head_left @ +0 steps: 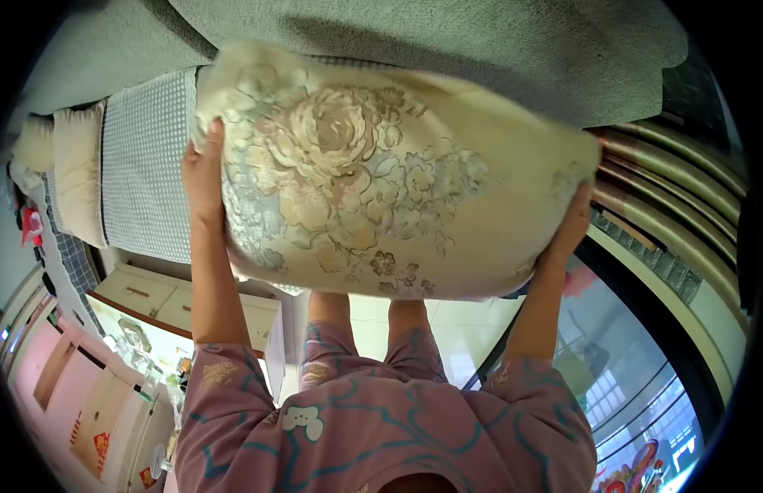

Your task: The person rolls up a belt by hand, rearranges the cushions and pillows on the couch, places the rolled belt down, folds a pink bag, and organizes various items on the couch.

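Observation:
Held up in front of me is a large cream cushion (381, 181) with a rose and flower pattern in beige and pale blue. My left hand (205, 168) grips its left edge, with the thumb lying on the front face and the fingers hidden behind. At the opposite edge, my right hand (575, 218) clasps the lower right side, its fingers partly hidden. The cushion covers part of the sofa seat behind it, and its upper edge looks slightly blurred.
A grey sofa back (480, 41) runs behind the cushion. The checked seat cover (147, 164) extends left to more cream cushions (77, 177). White drawers (143, 296) stand lower left. To the right are gold-brown curtains (669, 172) and a dark-framed glass surface (620, 353).

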`<control>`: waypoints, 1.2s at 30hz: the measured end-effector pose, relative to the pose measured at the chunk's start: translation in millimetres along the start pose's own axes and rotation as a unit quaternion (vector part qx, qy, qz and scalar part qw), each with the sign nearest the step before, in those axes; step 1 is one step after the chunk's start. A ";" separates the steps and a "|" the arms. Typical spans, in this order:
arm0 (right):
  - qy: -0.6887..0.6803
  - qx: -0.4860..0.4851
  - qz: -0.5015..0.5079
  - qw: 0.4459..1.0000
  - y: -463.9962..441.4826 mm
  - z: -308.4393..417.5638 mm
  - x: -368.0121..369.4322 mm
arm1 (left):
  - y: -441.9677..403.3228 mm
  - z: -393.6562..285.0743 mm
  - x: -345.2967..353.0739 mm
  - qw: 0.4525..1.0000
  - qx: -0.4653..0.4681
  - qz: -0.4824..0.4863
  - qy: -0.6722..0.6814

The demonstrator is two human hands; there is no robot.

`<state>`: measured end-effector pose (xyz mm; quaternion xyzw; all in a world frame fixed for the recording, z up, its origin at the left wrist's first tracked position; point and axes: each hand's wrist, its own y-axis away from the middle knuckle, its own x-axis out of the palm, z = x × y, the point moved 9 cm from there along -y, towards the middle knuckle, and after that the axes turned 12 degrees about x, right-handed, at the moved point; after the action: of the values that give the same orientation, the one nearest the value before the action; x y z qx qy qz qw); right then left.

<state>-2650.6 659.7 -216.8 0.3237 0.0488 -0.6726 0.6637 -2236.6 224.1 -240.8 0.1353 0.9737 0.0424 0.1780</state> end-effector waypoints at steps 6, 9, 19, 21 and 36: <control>-0.243 -0.100 0.082 0.961 -38.9 40.6 19.9 | -45.1 1.5 28.6 0.991 0.035 0.001 0.132; 0.076 -0.097 0.082 0.989 -94.0 -10.2 65.4 | -57.3 65.4 68.7 0.992 -0.040 0.079 0.086; -0.080 0.034 0.087 0.992 -70.0 -98.2 87.7 | -24.3 106.7 64.2 0.993 -0.002 -0.041 0.114; 0.052 0.011 0.121 0.991 -35.0 -150.5 97.3 | 34.7 139.3 59.9 0.967 -0.156 -0.024 0.200; 0.431 -0.191 0.489 0.734 335.1 -239.0 191.5 | 377.8 242.4 -232.3 0.850 -0.181 0.384 -0.312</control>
<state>-2235.0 574.8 -378.4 0.4241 0.2922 -0.0210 0.8570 -1846.8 530.3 -339.7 0.4700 0.7126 0.2382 0.4631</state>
